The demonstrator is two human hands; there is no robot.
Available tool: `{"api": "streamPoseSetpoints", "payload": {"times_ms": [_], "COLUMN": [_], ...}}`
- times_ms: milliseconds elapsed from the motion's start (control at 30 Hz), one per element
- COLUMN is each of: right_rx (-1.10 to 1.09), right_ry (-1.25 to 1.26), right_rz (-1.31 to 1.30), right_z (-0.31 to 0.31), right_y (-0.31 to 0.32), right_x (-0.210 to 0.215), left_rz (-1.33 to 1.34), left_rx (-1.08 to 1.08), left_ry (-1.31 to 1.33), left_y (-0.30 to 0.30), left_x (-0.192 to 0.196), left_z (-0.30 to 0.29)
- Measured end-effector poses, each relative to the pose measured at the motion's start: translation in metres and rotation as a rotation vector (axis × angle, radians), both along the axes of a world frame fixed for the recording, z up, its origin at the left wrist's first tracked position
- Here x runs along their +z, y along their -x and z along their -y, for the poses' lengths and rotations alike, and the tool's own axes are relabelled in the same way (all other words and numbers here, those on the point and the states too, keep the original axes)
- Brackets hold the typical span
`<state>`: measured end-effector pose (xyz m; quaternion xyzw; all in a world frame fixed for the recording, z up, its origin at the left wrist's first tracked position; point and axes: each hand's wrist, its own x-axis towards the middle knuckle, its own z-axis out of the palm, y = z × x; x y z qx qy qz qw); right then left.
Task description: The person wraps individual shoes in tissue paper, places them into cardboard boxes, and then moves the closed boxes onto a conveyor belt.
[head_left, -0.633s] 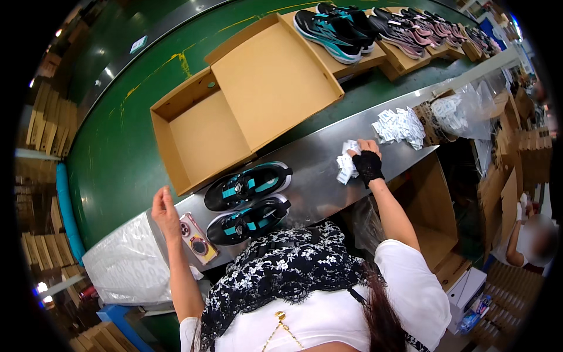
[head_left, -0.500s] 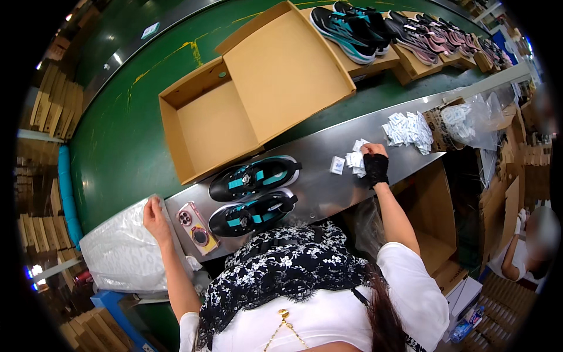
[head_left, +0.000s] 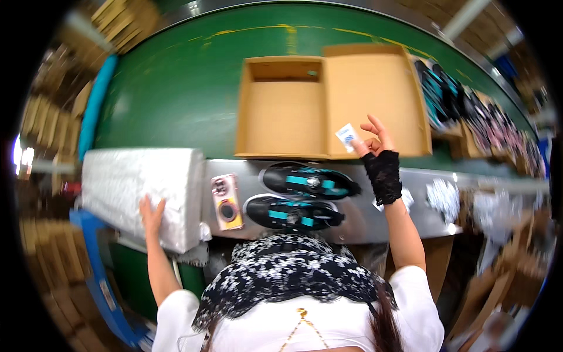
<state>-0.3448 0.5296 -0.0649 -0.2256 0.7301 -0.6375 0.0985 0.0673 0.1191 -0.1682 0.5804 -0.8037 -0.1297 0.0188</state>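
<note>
Between the thumb and fingers of my right hand [head_left: 380, 146], in a black lace fingerless glove, is a small white sachet [head_left: 347, 138] with blue print. This hand is over the lid of an open brown shoebox [head_left: 281, 117]. My left hand [head_left: 152, 214] lies with fingers apart on a plastic-wrapped white stack [head_left: 129, 173]. In front of me on the metal ledge rest two black and teal sneakers, the farther shoe [head_left: 311, 180] and the nearer shoe [head_left: 293, 213]. A phone [head_left: 227, 201] in a decorated case lies between the stack and the shoes.
A green conveyor belt [head_left: 176, 100] runs beyond the metal ledge [head_left: 369, 226]. On the right are a few loose sachets [head_left: 404, 199] and a larger sachet pile [head_left: 443, 199]. More sneakers [head_left: 437, 94] stand on boxes at the far right.
My right hand has lifted a sachet from the small pile and carried it left and away from me, over the box lid. My left hand now lies farther onto the wrapped stack. The view has turned.
</note>
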Motion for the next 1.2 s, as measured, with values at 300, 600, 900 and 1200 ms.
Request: {"api": "streamPoseSetpoints", "payload": {"times_ms": [300,600,900,1200], "right_rx": [0.743,0.75,-0.05,-1.176], "right_ry": [-0.986,-0.79,0.423,0.288], "right_rz": [-0.946,-0.597,0.165,-0.15], "right_z": [0.069,0.057,0.079,-0.108], "right_y": [0.002,-0.004,0.006,0.119], "right_x": [-0.053,-0.018,0.023,0.038], "left_rz": [-0.19,-1.123,-1.41,-0.234], "left_rx": [0.204,-0.106,-0.822,-0.994], "left_ry": [0.577,0.132,-0.854,0.333], "left_y": [-0.023,0.119,0.358,0.321], "left_x": [0.042,0.241,0.203,0.094], "left_z": [0.01,-0.083,-0.222,-0.151]}}
